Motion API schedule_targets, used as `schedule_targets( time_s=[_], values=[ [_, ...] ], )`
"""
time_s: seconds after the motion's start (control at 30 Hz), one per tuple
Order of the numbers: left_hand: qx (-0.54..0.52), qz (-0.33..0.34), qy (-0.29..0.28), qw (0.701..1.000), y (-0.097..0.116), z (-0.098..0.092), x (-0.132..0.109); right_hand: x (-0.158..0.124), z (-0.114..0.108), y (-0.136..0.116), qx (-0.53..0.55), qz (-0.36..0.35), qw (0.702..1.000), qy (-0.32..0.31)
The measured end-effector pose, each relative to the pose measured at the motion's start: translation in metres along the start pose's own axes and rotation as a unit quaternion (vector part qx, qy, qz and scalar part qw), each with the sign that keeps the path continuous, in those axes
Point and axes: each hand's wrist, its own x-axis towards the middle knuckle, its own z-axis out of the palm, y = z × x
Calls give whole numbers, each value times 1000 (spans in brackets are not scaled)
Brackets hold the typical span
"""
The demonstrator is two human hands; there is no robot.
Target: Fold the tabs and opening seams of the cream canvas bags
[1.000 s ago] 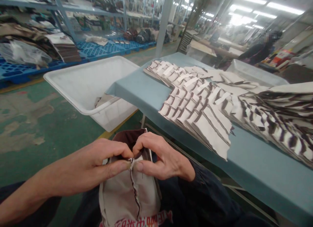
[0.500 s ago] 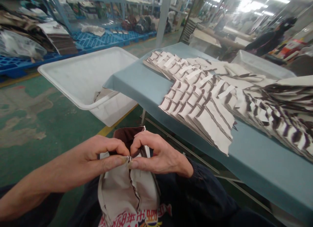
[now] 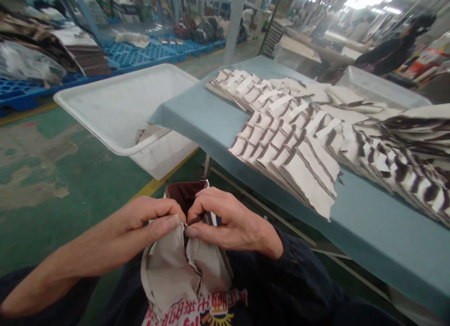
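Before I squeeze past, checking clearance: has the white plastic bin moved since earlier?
No; the white plastic bin holds its place against the blue-covered table.

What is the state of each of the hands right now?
Left hand: closed, pinching the beige fabric piece.
Right hand: closed, pinching the same beige fabric piece.

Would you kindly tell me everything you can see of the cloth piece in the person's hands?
The cloth piece looks like pale, soft fabric, with a dark brown part at its far end and a dark-edged seam running down its middle. Low in the view, it is pinched at the seam's upper end by the left hand and right hand.
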Motion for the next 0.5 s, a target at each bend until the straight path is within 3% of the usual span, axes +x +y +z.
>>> schedule_targets(
  time_s=[0.23,0.5],
  values=[
    [-7,1,-11,1000,12,4,3,-4,4,0,-25,14,1000,-2],
    [17,2,16,1000,20,7,2,-4,2,-4,-29,23,999,-16]
  ],
)
